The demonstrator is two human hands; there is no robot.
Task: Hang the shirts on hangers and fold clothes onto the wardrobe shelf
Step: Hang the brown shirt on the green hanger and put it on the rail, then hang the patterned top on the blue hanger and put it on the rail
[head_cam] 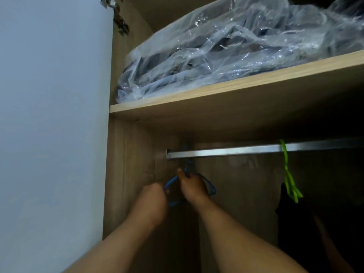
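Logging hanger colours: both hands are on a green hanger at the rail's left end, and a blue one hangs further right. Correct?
Colours are swapped. The head view shows the left hand and right hand on the blue hanger near the rail's left end; the green hanger hangs further right.

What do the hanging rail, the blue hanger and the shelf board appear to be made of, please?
Rail: metal, probably; a silvery, flat-sided bar with dull shine. Blue hanger: likely plastic or plastic-coated wire; thin, uniformly bright blue, though blurred. Shelf board: light wood-look board with printed grain, perhaps laminate.
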